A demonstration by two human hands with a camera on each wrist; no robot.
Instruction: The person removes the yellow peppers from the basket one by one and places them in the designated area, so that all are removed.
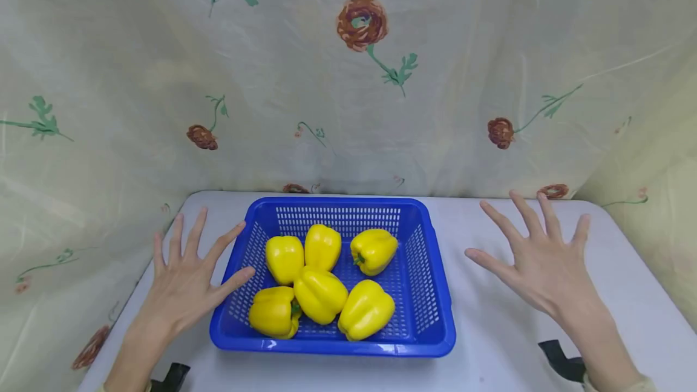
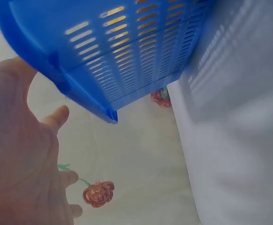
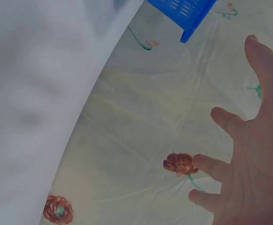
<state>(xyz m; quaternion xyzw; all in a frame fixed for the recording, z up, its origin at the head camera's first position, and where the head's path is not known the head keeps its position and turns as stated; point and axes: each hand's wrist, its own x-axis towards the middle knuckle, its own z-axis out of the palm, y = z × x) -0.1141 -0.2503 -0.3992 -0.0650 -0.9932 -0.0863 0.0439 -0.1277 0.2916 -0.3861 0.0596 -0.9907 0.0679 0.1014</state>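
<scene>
My left hand (image 1: 182, 286) and right hand (image 1: 536, 262) hover with fingers spread, grasping nothing, either side of the blue basket (image 1: 430, 295). Six yellow peppers (image 1: 321, 292) lie inside it on the white table (image 1: 506, 349).

Blue slotted basket (image 1: 430, 283) sits upright at table centre; 6 glossy yellow peppers (image 1: 320, 294) clustered inside, toward 9 o'clock.

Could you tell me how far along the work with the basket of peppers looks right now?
Six yellow peppers already lie in the blue basket on the white table. Nothing is in hand: the left hand is spread by its left wall, the right hand spread apart to its right. Any lifting or emptying remains.
</scene>
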